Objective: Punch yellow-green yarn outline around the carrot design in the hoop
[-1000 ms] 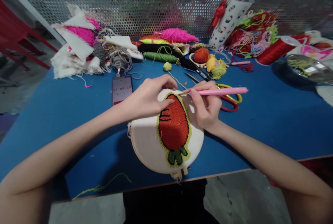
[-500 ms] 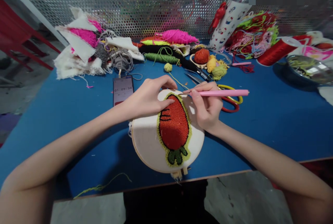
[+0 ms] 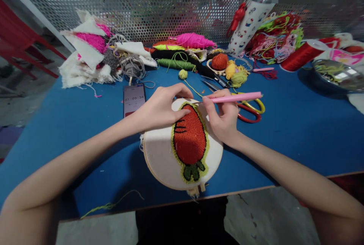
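A round embroidery hoop [image 3: 159, 161] lies on the blue table [image 3: 71, 123], stretched with white cloth that bears an orange carrot [image 3: 190, 138] edged in yellow-green with green leaves. My left hand [image 3: 162, 109] grips the hoop's upper left rim, thumb on the carrot. My right hand [image 3: 224, 118] pinches a pink punch needle [image 3: 239, 97], held nearly level, its tip at the carrot's upper edge. A yellow-green thread [image 3: 193, 87] runs from the needle toward a small yarn ball.
A phone [image 3: 133, 98] showing a timer lies left of the hoop. Scissors [image 3: 250, 110] sit behind my right hand. Yarn skeins [image 3: 193, 41], cloth scraps [image 3: 85, 53], a patterned cup [image 3: 247, 21], a red spool [image 3: 301, 56] and a metal bowl [image 3: 338, 74] crowd the back edge before a perforated screen.
My right hand and the pink needle have shifted slightly left and up along the carrot's top edge. The left hand and hoop stay put.
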{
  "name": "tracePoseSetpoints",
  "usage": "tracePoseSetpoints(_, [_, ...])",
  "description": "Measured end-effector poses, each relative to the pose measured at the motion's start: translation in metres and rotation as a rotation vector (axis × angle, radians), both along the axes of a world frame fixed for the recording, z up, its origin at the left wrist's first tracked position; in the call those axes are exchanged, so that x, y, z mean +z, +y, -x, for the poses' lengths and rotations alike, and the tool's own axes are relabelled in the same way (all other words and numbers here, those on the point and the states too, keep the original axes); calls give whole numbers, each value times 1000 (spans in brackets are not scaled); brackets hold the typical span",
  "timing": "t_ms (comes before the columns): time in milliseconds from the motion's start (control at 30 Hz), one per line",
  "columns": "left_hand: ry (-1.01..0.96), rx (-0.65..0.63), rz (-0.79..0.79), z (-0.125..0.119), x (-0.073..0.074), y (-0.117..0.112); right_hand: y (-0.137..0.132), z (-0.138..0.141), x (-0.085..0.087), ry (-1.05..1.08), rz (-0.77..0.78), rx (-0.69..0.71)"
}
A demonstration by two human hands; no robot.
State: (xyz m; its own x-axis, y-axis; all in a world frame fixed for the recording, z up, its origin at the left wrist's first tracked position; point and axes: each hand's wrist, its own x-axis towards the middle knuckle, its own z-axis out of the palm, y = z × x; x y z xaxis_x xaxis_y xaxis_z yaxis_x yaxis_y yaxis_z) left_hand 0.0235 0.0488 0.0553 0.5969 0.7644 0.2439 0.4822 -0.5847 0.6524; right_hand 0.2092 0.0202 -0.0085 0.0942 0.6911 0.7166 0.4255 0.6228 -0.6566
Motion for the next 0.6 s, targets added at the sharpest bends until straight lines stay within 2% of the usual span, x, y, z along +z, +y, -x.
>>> tracePoseSetpoints(100, [13, -1, -5, 0, 1, -1, 0, 1, 2, -39, 36, 28])
tracePoseSetpoints(200, [28, 2, -4, -1, 2, -3, 1, 0, 3, -84, -9, 76])
tracePoseSetpoints(367, [22, -2, -11, -1, 5, -5, 0, 0, 5, -96, 15, -13])
tracePoseSetpoints(600, [-3, -20, -37, -2, 2, -5, -1, 2, 7, -164, -105, 42])
